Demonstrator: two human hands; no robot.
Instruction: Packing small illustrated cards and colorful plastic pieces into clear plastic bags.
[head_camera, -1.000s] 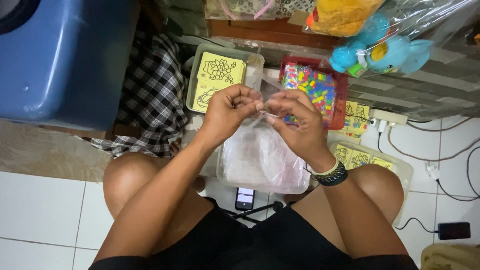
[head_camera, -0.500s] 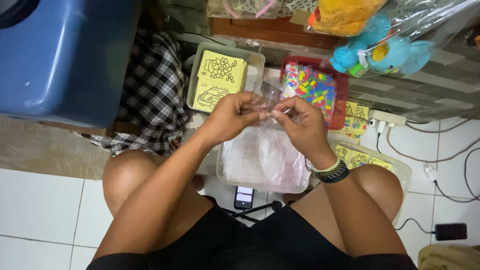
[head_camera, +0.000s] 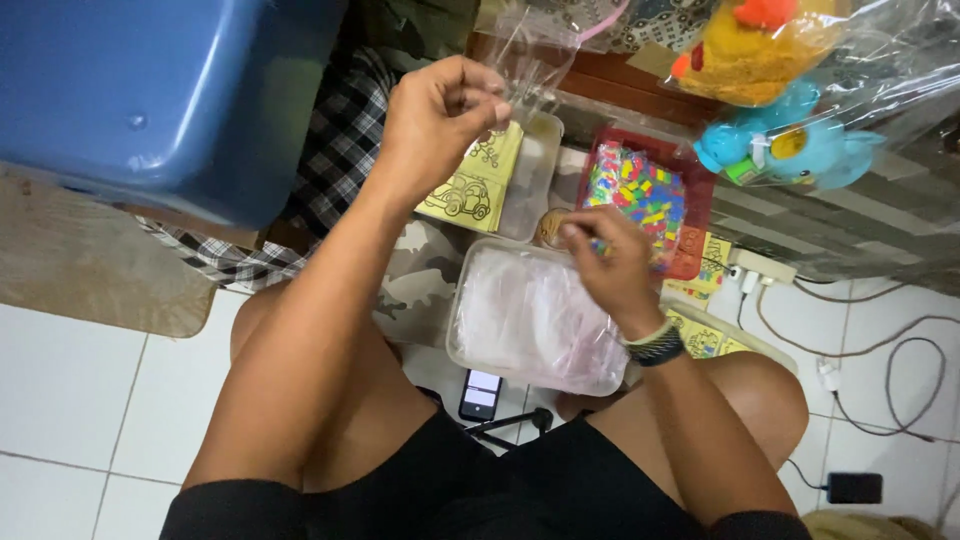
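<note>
Nearest, at 6 o'clock: the person's knees and black shorts, seated on a white tiled floor (head_camera: 70, 400). A phone (head_camera: 481, 394) lies between the legs, beside a small black stand.

Item, centre: a clear tub (head_camera: 470, 350) stacked with thin clear bags; it looks well filled, so much of the stock appears unused.

Item, just past the tub at 1 o'clock: right hand (head_camera: 610, 265), a dark band at the wrist. Its fingers (head_camera: 572, 232) are pressed together at the tips, pinching something too small to make out, over a small round brownish thing at the tub's far rim.

Item, 2 o'clock: a red tray (head_camera: 697, 215) of mixed coloured beads, apparently the supply being drawn on and still full.

Item, 12 o'clock: a pale tray (head_camera: 535, 175) of yellow cards (head_camera: 470, 190) with line drawings; more yellow cards lie at 3 o'clock.

Item, 11 o'clock, lifted: left hand (head_camera: 435, 120), fingers pinching the mouth of one clear bag (head_camera: 530, 60), which is raised well above the trays. The bag looks empty or nearly so; judged state: bag picked and held up, filling not yet visibly done.

Farthest: blue bin (head_camera: 160, 90) at 10 o'clock; wrapped plush toys (head_camera: 790, 150) at 1 o'clock; cables at 3 o'clock.
</note>
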